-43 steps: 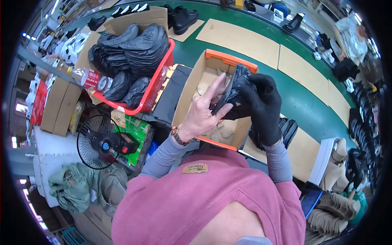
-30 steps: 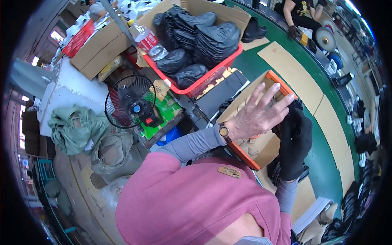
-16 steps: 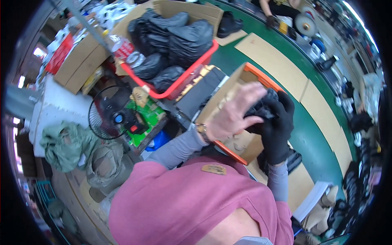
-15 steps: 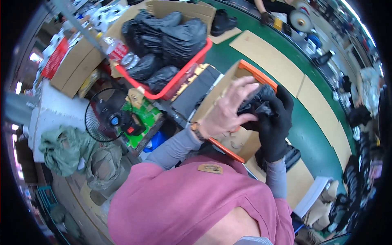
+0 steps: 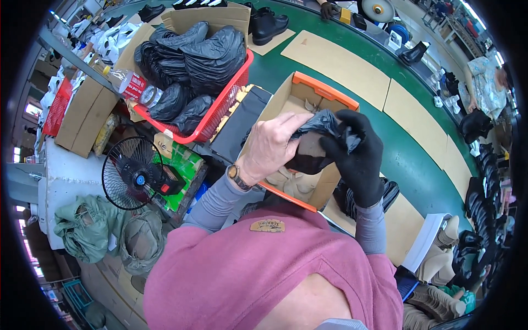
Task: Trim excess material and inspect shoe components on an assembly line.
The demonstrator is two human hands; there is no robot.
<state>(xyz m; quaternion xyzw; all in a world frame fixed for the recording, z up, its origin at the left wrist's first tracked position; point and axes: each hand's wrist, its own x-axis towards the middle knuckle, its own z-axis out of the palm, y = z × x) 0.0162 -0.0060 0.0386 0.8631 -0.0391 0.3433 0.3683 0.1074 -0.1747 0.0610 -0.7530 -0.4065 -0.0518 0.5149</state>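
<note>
My bare left hand [image 5: 272, 144], with a watch on its wrist, pinches the edge of a thin black plastic bag [image 5: 320, 122]. My right hand [image 5: 357, 157], in a black glove, has its fingers curled round the bag's other side. The bag is stretched between both hands over an orange-rimmed cardboard box [image 5: 324, 91]. Below it shows a dark curved piece [image 5: 308, 164]; whether this is part of the bag or a separate thing, I cannot tell. Crumpled beige paper [image 5: 291, 182] lies inside the box.
A red basket [image 5: 223, 107] of black-wrapped bundles [image 5: 214, 55] stands at the left, a plastic bottle [image 5: 133, 87] on its edge. Nearer are a black fan [image 5: 137, 179] and green cloth [image 5: 82, 228]. Cardboard sheets [image 5: 341, 69] line the green table; black shoes [image 5: 268, 27] stand far back.
My left hand has gone from spread fingers to pinching the bag, which is now drawn out between both hands. My right hand has shifted slightly left, and the whole view has moved.
</note>
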